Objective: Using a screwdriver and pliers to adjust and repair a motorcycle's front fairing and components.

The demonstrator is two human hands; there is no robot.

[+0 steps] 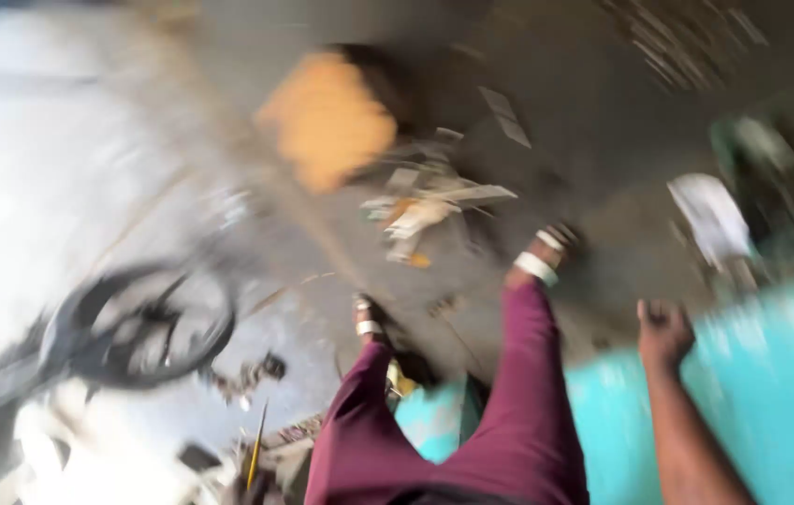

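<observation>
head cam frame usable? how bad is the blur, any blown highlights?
Head view: heavy motion blur across the whole frame, tilted. The right hand over the turquoise surface and the maroon trouser legs read only as shapes; the dark wheel is smeared. Left side is overexposed to near white; the orange blob cannot be identified.

A blurred orange rounded lump lies at twelve o'clock, pale paper scraps beside it, a black wheel at nine.

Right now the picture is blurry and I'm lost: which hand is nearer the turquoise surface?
Right. The right hand hangs loosely curled at the edge of the turquoise surface, beside the maroon trouser leg. The left hand is not in view.
</observation>
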